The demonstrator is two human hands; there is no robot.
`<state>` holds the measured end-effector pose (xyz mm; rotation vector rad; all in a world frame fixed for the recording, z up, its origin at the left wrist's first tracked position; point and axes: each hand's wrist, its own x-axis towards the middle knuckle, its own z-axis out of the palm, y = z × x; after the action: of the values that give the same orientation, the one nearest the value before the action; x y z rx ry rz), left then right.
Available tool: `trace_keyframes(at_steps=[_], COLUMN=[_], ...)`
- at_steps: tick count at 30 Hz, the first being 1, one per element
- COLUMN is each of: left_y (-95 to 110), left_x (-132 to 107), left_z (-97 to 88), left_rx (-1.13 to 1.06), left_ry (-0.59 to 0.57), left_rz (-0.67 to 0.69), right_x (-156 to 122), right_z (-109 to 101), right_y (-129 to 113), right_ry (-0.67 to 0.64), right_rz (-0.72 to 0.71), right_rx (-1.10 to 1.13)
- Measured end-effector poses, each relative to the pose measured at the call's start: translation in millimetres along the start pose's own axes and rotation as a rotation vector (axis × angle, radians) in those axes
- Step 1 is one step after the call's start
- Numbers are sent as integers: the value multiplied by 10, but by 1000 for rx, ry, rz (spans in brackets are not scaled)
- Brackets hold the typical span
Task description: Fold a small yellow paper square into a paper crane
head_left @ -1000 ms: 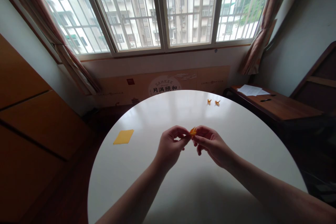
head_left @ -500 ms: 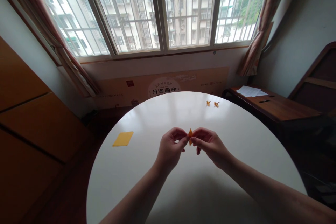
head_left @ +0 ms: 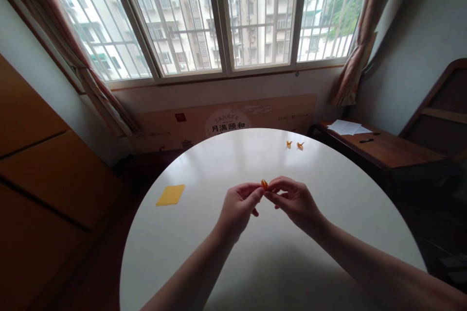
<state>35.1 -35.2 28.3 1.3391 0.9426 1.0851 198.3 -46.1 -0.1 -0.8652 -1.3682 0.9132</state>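
Observation:
Over the middle of a round white table (head_left: pixel 182 252), both my hands pinch a tiny folded piece of orange paper (head_left: pixel 264 184). My left hand (head_left: pixel 239 206) grips it from the left with thumb and fingertips closed. My right hand (head_left: pixel 294 199) holds it from the right, fingers pinched together too. Only a small orange tip shows between the fingertips. A flat stack of yellow square paper (head_left: pixel 170 195) lies on the table to the left. Two small finished orange paper figures (head_left: pixel 294 145) stand near the table's far edge.
A dark wooden side table (head_left: pixel 386 148) with white sheets (head_left: pixel 346 127) and a pen stands at the right. A printed cardboard panel (head_left: pixel 226 116) leans under the barred window. Brown cabinets fill the left side.
The orange paper has been squeezed smaller between my fingertips: a larger pointed flap showed earlier, now only a small tip. Both hands stayed in about the same place.

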Motion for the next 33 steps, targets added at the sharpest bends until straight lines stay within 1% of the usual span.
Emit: trace_keyframes(at_steps=[3, 5, 11, 16, 23, 27, 30, 33], left_y=[10, 14, -9, -12, 43, 28, 13, 5], left_x=[8, 13, 11, 13, 20, 20, 25, 28], left_z=[-1, -6, -21, -42, -53, -56, -63, -69], left_rx=[4, -4, 4, 41, -39, -96, -174, -219], left_ry=[24, 37, 38, 12, -63, -76, -103, -127], left_rz=[-23, -30, -9, 22, -37, -68, -119, -152], right_x=[-7, -15, -20, -18, -11, -3, -3, -8], right_z=[4, 12, 22, 16, 23, 21, 22, 21], right_y=[-3, -6, -6, -30, -84, -109, -127, -131], right_ry=[2, -10, 6, -19, 14, 15, -9, -46], right_rz=[-47, -40, 76, 123, 235, 244, 247, 281], right_rx=[-60, -57, 114, 133, 256, 296, 328, 363])
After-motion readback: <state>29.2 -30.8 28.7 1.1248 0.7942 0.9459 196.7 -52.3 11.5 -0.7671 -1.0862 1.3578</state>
